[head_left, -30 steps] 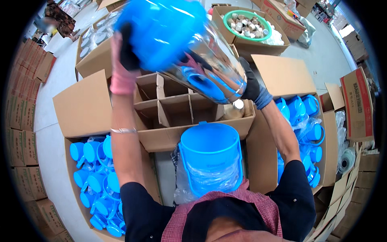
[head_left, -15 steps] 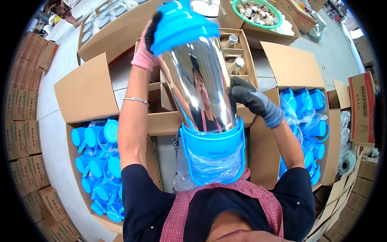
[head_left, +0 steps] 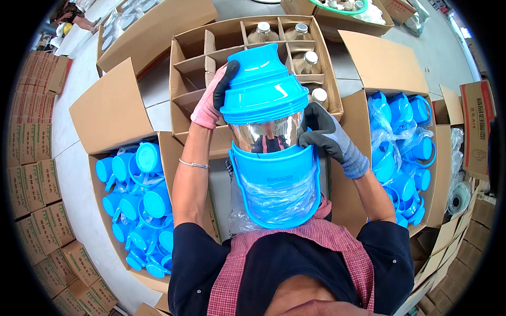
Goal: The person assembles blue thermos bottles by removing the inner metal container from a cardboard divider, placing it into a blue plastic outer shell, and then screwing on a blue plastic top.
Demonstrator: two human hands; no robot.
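Observation:
My left hand (head_left: 213,100), in a pink and black glove, is closed round the blue spouted top (head_left: 263,87) of a thermos flask. Below this top shows the flask's mirror-like silver liner (head_left: 263,134), its lower part hidden inside a blue outer casing (head_left: 282,181). The casing stands against my front, with a loop handle down its sides and clear plastic film round it. My right hand (head_left: 334,139), in a grey and black glove, has its fingers bent against the right side of the liner, by the casing's rim. Whatever they pinch there is hidden.
Ahead stands a divided carton (head_left: 176,68) with several silver-capped flask liners (head_left: 305,62). Open cartons of blue handled parts stand left (head_left: 126,174) and right (head_left: 403,152). Stacked brown boxes (head_left: 37,189) line the far left. A green basin (head_left: 363,7) sits at the back right.
The silver liner and its blue top have gone down into the casing, so less silver shows. My left hand came down with the top. My right hand stays at the liner's right side, slightly lower.

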